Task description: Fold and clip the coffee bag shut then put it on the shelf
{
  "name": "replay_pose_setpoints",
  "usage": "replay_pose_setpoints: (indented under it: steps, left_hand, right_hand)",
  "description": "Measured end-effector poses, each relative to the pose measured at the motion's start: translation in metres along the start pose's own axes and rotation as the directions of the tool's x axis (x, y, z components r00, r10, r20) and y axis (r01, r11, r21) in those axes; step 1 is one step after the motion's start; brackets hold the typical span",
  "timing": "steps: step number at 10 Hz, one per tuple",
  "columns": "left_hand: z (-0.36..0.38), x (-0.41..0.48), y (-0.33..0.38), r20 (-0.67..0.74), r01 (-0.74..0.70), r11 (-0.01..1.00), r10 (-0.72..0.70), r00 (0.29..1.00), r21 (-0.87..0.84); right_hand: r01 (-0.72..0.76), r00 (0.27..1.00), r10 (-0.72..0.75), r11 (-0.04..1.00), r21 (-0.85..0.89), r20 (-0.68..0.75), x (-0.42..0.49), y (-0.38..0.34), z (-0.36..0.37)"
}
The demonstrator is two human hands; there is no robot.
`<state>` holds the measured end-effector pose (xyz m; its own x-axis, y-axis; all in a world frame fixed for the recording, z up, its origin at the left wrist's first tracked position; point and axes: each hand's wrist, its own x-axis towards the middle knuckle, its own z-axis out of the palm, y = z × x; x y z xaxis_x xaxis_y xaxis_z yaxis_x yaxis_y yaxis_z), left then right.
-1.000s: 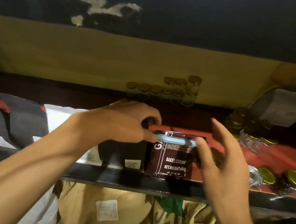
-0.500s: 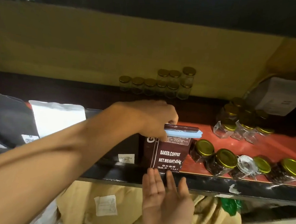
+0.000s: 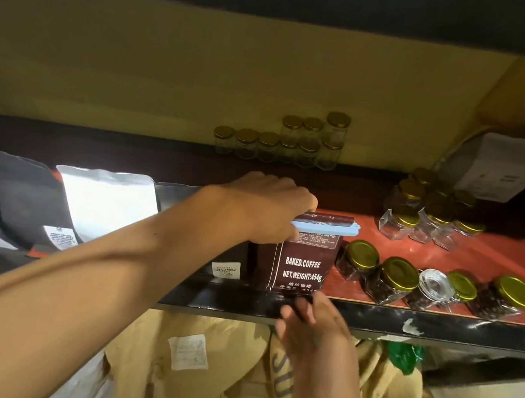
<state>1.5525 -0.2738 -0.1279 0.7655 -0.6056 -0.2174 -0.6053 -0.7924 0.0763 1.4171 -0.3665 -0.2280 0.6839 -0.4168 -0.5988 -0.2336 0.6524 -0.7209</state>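
Two hands are seen at a red-lined shelf (image 3: 437, 257): the clipped coffee bag (image 3: 303, 264) is gripped by the left hand (image 3: 266, 211); the right hand (image 3: 311, 323) is spread open below it.

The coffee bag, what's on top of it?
A light blue clip runs across the folded top of the brown coffee bag. The left hand grips that top at its left end, hiding that part of the clip and fold.

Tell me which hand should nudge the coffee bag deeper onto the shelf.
Left, probably. The left hand already grips the bag at its clip; the right hand sits below the shelf edge.
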Motion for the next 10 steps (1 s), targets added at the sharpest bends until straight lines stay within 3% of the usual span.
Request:
replay_pose_setpoints:
  steps: [1, 2, 3, 4, 6, 7, 8, 9, 10]
  left_hand:
    - [0.003, -0.004, 0.002, -0.027, 0.006, 0.997, -0.004, 1.000, 0.071]
    - [0.006, -0.009, 0.001, -0.035, 0.015, 0.996, -0.012, 0.999, 0.091]
    - [0.004, -0.015, 0.003, -0.045, 0.021, 0.998, -0.018, 0.999, 0.063]
    - [0.004, -0.018, 0.010, -0.094, 0.049, 0.994, -0.039, 0.995, 0.101]
    - [0.012, -0.023, 0.017, -0.145, 0.114, 0.922, -0.064, 0.987, 0.370]
    - [0.018, -0.034, 0.024, -0.215, 0.196, 0.883, -0.112, 0.970, 0.427]
    - [0.019, -0.050, 0.031, -0.274, 0.205, 0.929, -0.120, 0.954, 0.309]
    - [0.019, -0.075, 0.039, -0.320, 0.205, 0.972, -0.160, 0.934, 0.113]
    - [0.022, -0.104, 0.044, -0.321, 0.227, 0.969, -0.185, 0.929, 0.099]
  right_hand:
    - [0.487, 0.871, -0.452, 0.754, -0.440, 0.189, -0.009, -0.014, -0.007]
    - [0.725, 0.677, -0.553, 0.388, -0.569, 0.486, -0.002, -0.033, -0.013]
    - [0.785, 0.586, -0.474, 0.132, -0.605, 0.658, 0.003, -0.051, -0.006]
    - [0.760, 0.570, -0.362, -0.108, -0.641, 0.738, 0.003, -0.061, -0.003]
    - [0.713, 0.600, -0.263, -0.251, -0.654, 0.755, 0.004, -0.074, -0.008]
    - [0.714, 0.600, -0.236, -0.274, -0.644, 0.765, 0.001, -0.082, -0.009]
    - [0.755, 0.560, -0.229, -0.256, -0.604, 0.796, -0.001, -0.095, -0.011]
    - [0.800, 0.561, -0.123, -0.171, -0.575, 0.818, 0.000, -0.101, -0.016]
    - [0.834, 0.527, -0.132, -0.112, -0.541, 0.839, -0.002, -0.105, -0.025]
